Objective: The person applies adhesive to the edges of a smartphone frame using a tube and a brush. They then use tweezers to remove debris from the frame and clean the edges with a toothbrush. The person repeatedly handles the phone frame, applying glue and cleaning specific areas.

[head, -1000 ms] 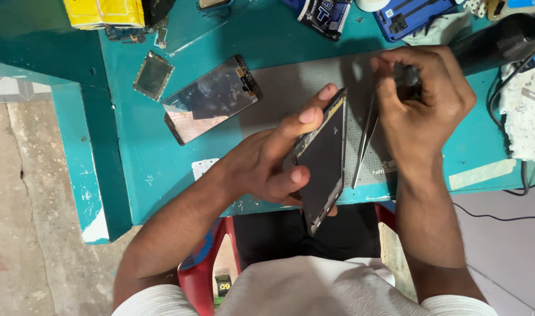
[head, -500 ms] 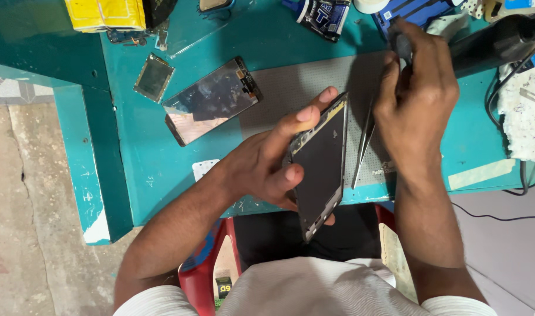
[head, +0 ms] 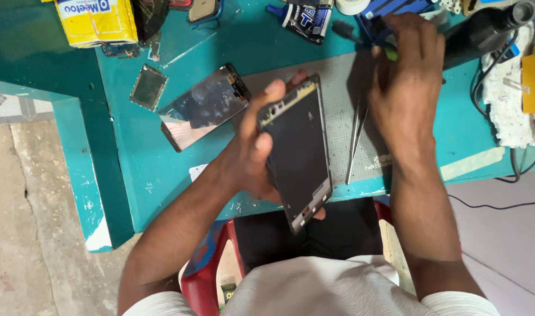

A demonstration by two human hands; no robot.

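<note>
The left hand [head: 250, 153] has its grip closed around a dark phone frame [head: 296, 149], thumb across the upper front edge and fingers wrapped behind. It holds the frame tilted up off the counter [head: 156, 175] at the near edge, the end with the cut-outs pointing far. The right hand [head: 409, 88] is stretched to the far side of the grey work mat [head: 337, 82], its fingers curled down over a small green-tipped tool [head: 390, 54]. Whether that grip has pinched the tool or only covers it cannot be told, since the fingers hide it. Judging by this, the step in hand is a change of tool while the frame is held ready. Any work on the frame calls for a firm left hold and a fine, steady right grip (the part looks thin and easily bent). A pair of tweezers [head: 355, 134] lies on the mat between the hands. To the left lie a loose screen panel [head: 203, 106] and a small square part [head: 148, 86]. A yellow box [head: 94, 20] and a glue tube [head: 305, 17] sit at the far edge.
</note>
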